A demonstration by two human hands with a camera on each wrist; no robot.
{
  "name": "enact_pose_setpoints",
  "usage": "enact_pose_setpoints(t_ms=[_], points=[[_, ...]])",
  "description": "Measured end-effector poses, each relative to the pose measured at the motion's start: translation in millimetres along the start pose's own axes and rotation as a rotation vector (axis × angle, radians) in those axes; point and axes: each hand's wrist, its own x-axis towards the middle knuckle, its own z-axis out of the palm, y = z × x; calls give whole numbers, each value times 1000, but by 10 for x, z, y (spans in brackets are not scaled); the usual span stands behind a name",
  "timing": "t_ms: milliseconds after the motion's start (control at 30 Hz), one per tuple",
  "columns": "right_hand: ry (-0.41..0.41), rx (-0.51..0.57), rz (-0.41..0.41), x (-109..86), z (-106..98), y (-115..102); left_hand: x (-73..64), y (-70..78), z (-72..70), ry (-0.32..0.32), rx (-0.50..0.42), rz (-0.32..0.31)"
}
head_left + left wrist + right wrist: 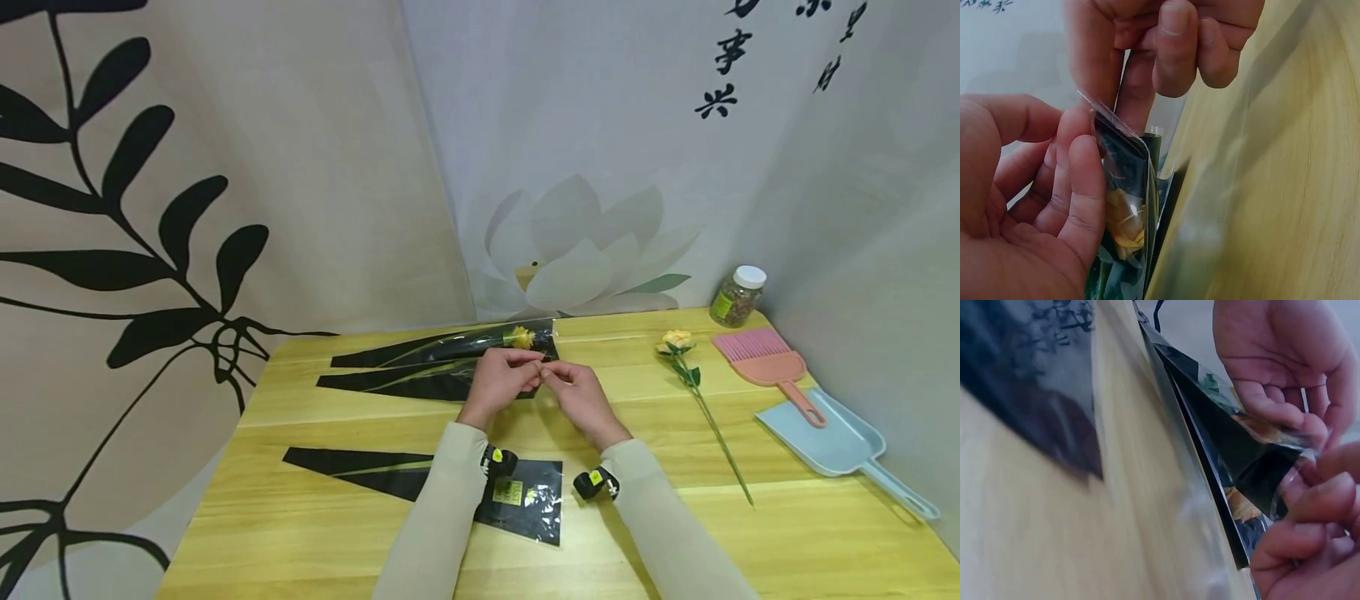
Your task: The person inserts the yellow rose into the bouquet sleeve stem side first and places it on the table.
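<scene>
My left hand (501, 383) and right hand (587, 404) meet at the wide end of a black flower sleeve (431, 381) with a clear front. In the left wrist view a yellow artificial rose (1125, 222) shows inside this sleeve. Both hands pinch the sleeve's open rim between thumb and fingers, and the rim is lifted off the table. Just behind lies another black sleeve (442, 344) holding a yellow flower (520, 337). A third, flat sleeve (536, 500) lies nearer, partly hidden under my left forearm.
To the right a loose yellow rose (677, 342) with a long green stem lies on the wooden table (630, 533). Farther right are a pink brush (772, 367), a light-blue dustpan (832, 437) and a white-lidded jar (737, 297). Cloth hangings (352, 183) stand behind the table.
</scene>
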Motion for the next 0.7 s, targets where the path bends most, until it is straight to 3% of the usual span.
enact_pose_setpoints(t_ms=[233,467,700], points=[[24,31,15,-29,-92,-31,-3,-5,15,-10,11,23],[57,31,26,-22,-163,-76,-38,32,-48,-4,-66,18],[71,33,29,-4,-195,-57,-67,30,-240,55,99,87]])
